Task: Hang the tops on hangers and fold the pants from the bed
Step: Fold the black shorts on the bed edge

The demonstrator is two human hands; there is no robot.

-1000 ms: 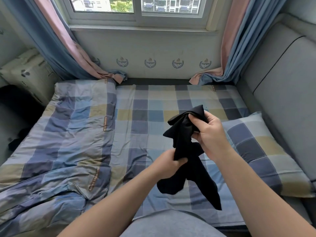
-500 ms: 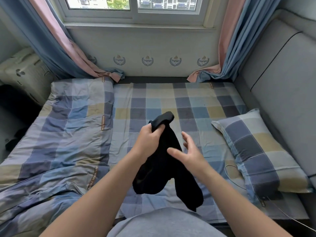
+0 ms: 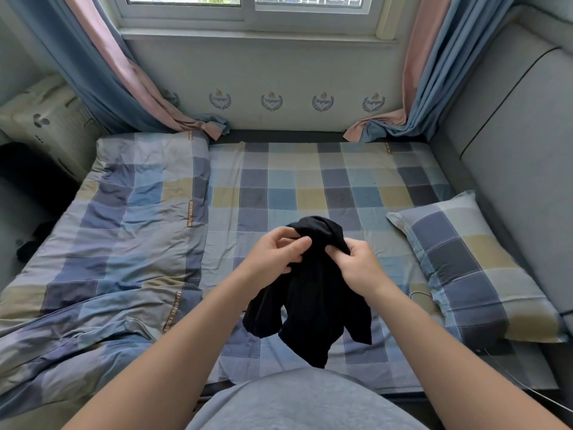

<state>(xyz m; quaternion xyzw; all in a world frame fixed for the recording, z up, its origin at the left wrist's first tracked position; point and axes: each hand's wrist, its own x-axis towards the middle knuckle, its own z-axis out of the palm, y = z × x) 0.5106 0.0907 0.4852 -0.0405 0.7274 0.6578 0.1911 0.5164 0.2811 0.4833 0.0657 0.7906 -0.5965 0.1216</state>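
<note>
Black garment point(image 3: 313, 302), bunched and hanging in the air above the near part of the bed, clear of the checked sheet point(image 3: 310, 187). I cannot tell from its crumpled form whether it is a top or pants. My left hand point(image 3: 273, 259) pinches the upper fold between thumb and curled fingers. My right hand point(image 3: 356, 268) grips the same upper edge just beside it, so both hands are closed on cloth. The step in hand appears to be sorting out the piece. To do it well, I judge that I should work my fingers along this top edge until a waistband or neckline shows, spread my hands apart, and let the loose ends drop straight before laying or hanging it. Thin, limp fabric of this kind is likely to twist, so a gentle shake should help. Below lies bare sheet suited to folding. A rumpled duvet point(image 3: 117, 237) in matching checks covers the left side, and a pillow point(image 3: 471, 268) sits at the right against a grey padded panel point(image 3: 521, 156). Blue and pink curtains point(image 3: 102, 72) frame the window point(image 3: 248, 7) beyond.
</note>
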